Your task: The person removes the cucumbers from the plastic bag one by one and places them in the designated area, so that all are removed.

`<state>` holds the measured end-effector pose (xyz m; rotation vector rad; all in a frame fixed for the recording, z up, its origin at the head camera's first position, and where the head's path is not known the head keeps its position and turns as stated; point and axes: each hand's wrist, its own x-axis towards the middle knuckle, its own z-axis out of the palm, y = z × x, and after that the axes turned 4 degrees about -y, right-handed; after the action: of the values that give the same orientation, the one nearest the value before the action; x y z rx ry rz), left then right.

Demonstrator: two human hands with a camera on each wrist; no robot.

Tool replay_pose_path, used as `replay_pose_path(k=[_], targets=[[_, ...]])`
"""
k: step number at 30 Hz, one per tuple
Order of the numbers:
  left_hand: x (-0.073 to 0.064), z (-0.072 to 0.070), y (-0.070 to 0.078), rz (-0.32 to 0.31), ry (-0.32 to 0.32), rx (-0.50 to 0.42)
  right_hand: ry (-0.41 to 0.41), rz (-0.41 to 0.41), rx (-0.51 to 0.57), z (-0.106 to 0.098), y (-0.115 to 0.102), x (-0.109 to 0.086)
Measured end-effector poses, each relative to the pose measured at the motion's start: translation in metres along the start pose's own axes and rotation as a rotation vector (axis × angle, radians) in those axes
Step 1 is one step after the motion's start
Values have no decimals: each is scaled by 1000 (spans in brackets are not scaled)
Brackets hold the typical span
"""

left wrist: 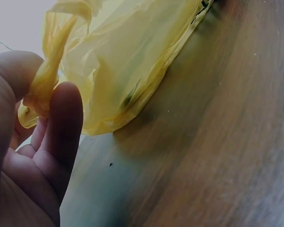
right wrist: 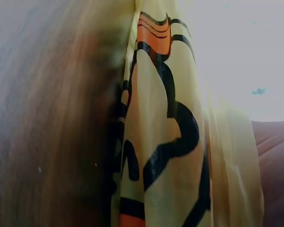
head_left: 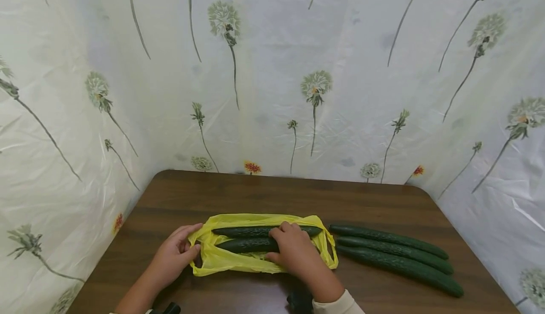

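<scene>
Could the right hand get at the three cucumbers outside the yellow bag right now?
Probably yes: the three cucumbers lie uncovered on the table, just beyond the right end of the yellow bag. The right hand would likely first have to leave the nearer cucumber in the bag.

Left hand [head_left: 171, 255] and right hand [head_left: 297, 252] bare. Right sleeve [head_left: 339, 303] plain cream, long, ending at wrist, well inside right edge of worktop [head_left: 272, 196]. Dark, blocky wrist gadget [head_left: 300, 300] beside it, detail lost in shadow. Nearer worktop's left edge: black, rounded gadget [head_left: 172, 309], sliver of pale left sleeve [head_left: 149, 311].
</scene>
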<state>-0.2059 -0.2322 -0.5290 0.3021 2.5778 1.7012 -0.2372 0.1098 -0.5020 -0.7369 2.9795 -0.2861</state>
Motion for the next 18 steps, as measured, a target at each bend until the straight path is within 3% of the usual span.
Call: replay_pose_path(k=[10, 18], targets=[[-1, 1, 0, 6, 4, -13, -63, 23, 20, 3, -7, 0], [-1, 0, 0, 6, 0, -16, -20, 15, -26, 11, -8, 1]])
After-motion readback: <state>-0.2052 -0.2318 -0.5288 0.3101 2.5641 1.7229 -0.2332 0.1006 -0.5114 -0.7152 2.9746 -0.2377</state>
